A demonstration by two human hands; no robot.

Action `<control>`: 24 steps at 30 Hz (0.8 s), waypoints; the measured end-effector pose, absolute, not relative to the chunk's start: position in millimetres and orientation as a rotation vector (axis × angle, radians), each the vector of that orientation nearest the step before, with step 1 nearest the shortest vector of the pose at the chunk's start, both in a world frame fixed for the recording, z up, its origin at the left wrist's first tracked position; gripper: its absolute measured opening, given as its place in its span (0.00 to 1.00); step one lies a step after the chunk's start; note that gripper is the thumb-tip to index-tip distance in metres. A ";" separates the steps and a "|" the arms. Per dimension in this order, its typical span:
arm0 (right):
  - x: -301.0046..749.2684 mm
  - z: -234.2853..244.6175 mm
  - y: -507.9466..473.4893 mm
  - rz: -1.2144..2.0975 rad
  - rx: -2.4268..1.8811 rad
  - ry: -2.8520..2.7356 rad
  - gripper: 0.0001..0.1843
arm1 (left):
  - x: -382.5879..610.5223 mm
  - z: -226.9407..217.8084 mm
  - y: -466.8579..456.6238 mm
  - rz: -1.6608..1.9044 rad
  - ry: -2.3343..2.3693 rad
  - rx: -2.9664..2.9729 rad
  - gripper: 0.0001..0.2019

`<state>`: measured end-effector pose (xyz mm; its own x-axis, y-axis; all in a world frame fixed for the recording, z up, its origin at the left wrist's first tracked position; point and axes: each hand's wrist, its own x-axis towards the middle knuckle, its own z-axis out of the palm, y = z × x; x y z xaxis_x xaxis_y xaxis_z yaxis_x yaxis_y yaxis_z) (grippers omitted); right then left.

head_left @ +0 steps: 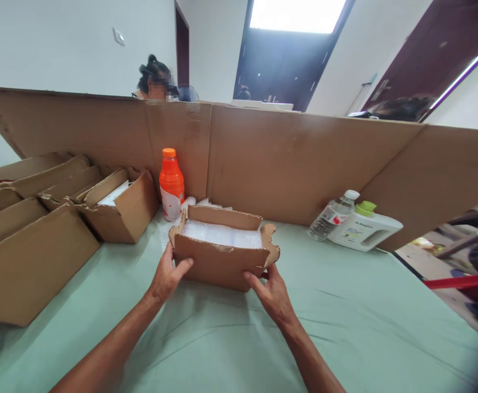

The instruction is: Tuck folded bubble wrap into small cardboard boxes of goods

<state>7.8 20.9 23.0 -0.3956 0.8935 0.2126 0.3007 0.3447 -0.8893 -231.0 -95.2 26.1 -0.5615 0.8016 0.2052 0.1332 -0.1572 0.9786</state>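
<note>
Two hands clasp a small open cardboard box standing on the green tablecloth, near the orange bottle. The left hand grips its left end, thumb on the front wall; the right hand grips the lower right corner. White padding fills the box

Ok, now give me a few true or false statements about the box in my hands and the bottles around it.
1. The left hand and right hand both grip the open box. True.
2. The box holds white padding. True.
3. The orange bottle lies on its side. False: it stands upright behind the box.
4. The white jug has a red cap. False: its cap is green.
5. The clear bottle sits at the far left. False: it is on the right, against the white jug.
</note>
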 end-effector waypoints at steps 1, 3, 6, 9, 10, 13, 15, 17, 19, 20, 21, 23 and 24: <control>7.8 21.9 18.1 1.003 -1.067 -1.872 0.30 | -225.4 26.2 -98.1 1.784 1.634 1.043 0.33; 9.5 19.3 10.6 0.948 -1.111 -1.867 0.30 | -215.6 26.8 -107.8 1.811 1.643 1.008 0.33; 16.5 15.5 -6.5 0.897 -1.121 -1.886 0.29 | -206.2 25.6 -132.9 1.822 1.642 0.958 0.32; 23.8 13.2 -32.8 0.875 -1.071 -1.925 0.29 | -202.4 16.3 -171.7 1.791 1.703 0.895 0.31; 24.5 13.0 -43.4 0.877 -1.052 -1.939 0.30 | -202.2 11.3 -187.0 1.788 1.722 0.864 0.31; 15.5 14.7 -75.8 0.928 -0.948 -1.983 0.34 | -205.6 -3.9 -232.3 1.844 1.752 0.726 0.32; 0.9 18.1 -91.9 0.998 -0.843 -2.017 0.34 | -211.4 -9.2 -254.8 1.924 1.768 0.615 0.33; -14.8 22.9 -100.4 1.077 -0.761 -2.045 0.32 | -217.0 -7.5 -266.7 1.987 1.788 0.545 0.33; -24.3 28.3 -101.7 1.116 -0.746 -2.047 0.30 | -218.3 0.3 -268.4 2.001 1.800 0.559 0.33; -24.8 30.5 -100.6 1.110 -0.764 -2.040 0.30 | -216.3 5.2 -266.6 1.999 1.800 0.588 0.33; -21.9 32.2 -98.8 1.090 -0.793 -2.033 0.30 | -212.6 9.9 -263.6 1.993 1.792 0.625 0.34; -6.2 33.2 -95.5 1.030 -0.881 -2.025 0.29 | -200.2 17.1 -257.0 1.960 1.762 0.716 0.35; 5.5 32.5 -95.1 0.998 -0.934 -2.024 0.28 | -192.5 19.1 -254.4 1.936 1.745 0.760 0.36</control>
